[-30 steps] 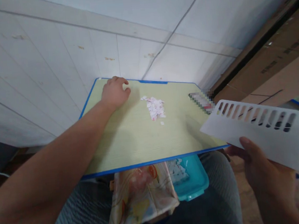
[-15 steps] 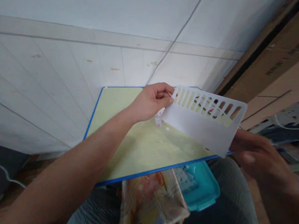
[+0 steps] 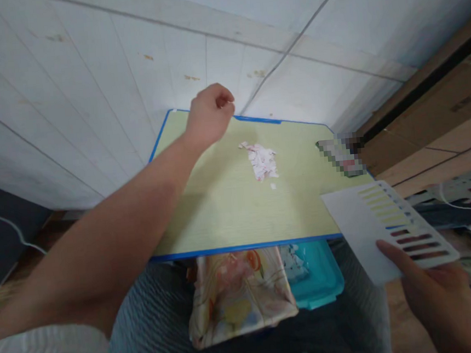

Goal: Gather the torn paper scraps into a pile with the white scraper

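My right hand (image 3: pixel 438 285) grips a flat white plastic panel (image 3: pixel 357 226) with a row of slots. Its thumb lies over the face, and the panel sticks out past the right front edge of the table. Above the far left part of the yellow-green folding table (image 3: pixel 215 222), my left hand (image 3: pixel 211 112) is raised with thumb and forefinger pinched together. Whatever the pinch holds, if anything, is too small to make out. A small heap of pale pinkish paper scraps (image 3: pixel 263 162) lies mid-table, with one loose scrap (image 3: pixel 273 186) in front of it.
A blurred-out flat object (image 3: pixel 341 157) rests on the table's right side. On my lap, below the blue edge, are a fruit-patterned tray (image 3: pixel 246 302) and a turquoise plastic container (image 3: pixel 318 279). Cardboard boxes (image 3: pixel 433 131) stand at right; a wall with a cable is behind.
My left hand has let go of the panel and moved up and left. The right hand has drawn the panel right and toward me, uncovering the paper scraps and the blurred object.
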{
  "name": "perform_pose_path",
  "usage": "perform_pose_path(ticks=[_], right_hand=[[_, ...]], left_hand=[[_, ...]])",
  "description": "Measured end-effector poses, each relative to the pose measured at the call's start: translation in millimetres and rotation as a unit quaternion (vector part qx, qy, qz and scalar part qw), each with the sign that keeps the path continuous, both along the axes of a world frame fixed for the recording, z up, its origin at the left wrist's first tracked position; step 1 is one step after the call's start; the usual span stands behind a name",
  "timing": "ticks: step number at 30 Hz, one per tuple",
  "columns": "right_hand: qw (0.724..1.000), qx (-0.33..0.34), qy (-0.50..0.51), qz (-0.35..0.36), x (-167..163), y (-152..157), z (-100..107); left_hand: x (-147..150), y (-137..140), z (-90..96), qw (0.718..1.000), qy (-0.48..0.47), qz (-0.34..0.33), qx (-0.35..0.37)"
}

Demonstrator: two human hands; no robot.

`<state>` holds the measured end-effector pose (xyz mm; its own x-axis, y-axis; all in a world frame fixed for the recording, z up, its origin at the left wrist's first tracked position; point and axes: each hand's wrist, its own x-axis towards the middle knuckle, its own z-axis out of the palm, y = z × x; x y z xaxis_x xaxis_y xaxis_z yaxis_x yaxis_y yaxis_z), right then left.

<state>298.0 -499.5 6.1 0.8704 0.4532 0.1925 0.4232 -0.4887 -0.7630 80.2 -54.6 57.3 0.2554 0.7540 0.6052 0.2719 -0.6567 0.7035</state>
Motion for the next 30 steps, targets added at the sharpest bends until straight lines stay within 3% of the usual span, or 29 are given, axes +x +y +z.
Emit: perform_pose_path(ticks=[4, 9, 13, 19, 23, 27, 30], right_hand=[[0.996, 0.050, 0.074, 0.025, -24, 12, -10], [0.991, 0.077, 0.073, 0.079, -62, 43, -8], [0.988, 0.069, 0.084, 0.106, -86, 56, -9], [0.983, 0.067, 0.086, 0.146, -115, 61, -6], [0.979, 0.055, 0.114, 0.160, -133, 57, -4], [0.977, 0.038, 0.136, 0.160, -128, 42, -13], [0.980, 0.053, 0.115, 0.152, -98, 42, -9]], left_hand=[[-32, 41, -17.7, 0.992, 0.024, 0.119, -0.025], [-55, 49, -36.3, 0.981, 0.073, 0.171, -0.049], [-59, 53, -42.1, 0.976, 0.083, 0.181, -0.084], [-58, 54, -43.2, 0.980, 0.107, 0.135, -0.103], [-56, 56, -46.4, 0.976, 0.089, 0.177, -0.096], [-54, 56, -47.4, 0.973, 0.101, 0.194, -0.079], [-53, 55, -47.2, 0.970, 0.107, 0.203, -0.079]])
